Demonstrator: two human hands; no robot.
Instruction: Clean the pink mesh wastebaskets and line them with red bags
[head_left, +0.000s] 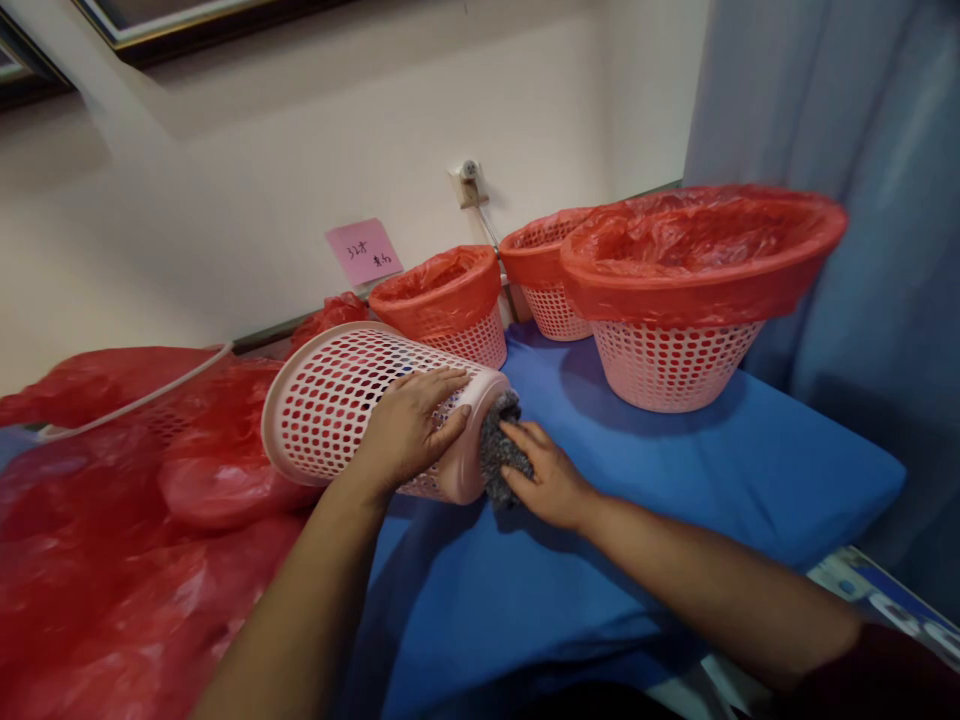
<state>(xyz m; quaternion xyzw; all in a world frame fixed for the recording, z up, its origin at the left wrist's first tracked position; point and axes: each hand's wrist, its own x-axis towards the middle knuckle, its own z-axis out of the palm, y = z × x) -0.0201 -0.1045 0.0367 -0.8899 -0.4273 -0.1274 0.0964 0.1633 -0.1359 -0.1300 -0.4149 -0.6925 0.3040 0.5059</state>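
A pale pink plastic waste basket (330, 400) with a perforated wall lies on its side, its mouth facing left and its base to the right. Across its upper side rests my left hand (409, 425), fingers stretched out and thumb apart near the base end. My right hand (547, 475) is closed on a dark grey fuzzy cloth (502, 450) and presses it against the basket's base. Part of the cloth is hidden under my fingers.
A blue-covered table (570, 590) bears everything. Behind stand pink baskets lined with red bags: a small one (442, 300), another (555, 300) and a large one (675, 350). Red plastic bags (135, 540) heap up at left. A pink note (364, 250) and a socket (469, 185) are on the wall.
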